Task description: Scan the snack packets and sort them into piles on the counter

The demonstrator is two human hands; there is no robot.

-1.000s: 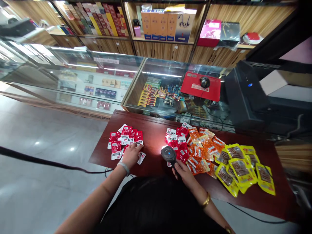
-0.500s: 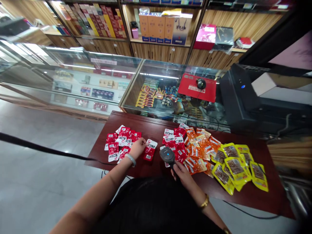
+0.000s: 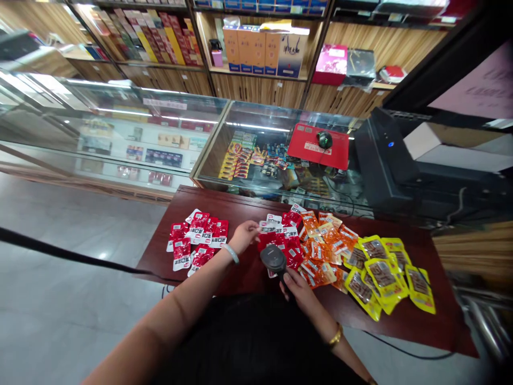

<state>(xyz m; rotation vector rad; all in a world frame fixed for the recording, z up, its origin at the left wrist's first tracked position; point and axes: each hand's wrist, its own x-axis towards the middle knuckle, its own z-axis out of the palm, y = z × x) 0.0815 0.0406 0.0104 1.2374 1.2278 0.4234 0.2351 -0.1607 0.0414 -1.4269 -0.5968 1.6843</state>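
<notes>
My left hand, with a pale bangle at the wrist, pinches the edge of a red and white snack packet, slightly blurred. This packet is just in front of and above a pile of similar red packets, partly overlapping it in view. In my right hand is a black barcode scanner, gripped by its handle, its head beside the held packet. A second group of red packets lies left of my left hand. Orange packets and yellow packets lie to the right.
Everything lies on a dark red-brown table. Behind it stands a glass display counter with a red mat and a computer mouse on top. A dark machine stands at right. Black cables hang at left and lower right.
My left hand has moved right with the red packet, from the middle of the table to the right-hand red pile. My right hand still holds the scanner in nearly the same place.
</notes>
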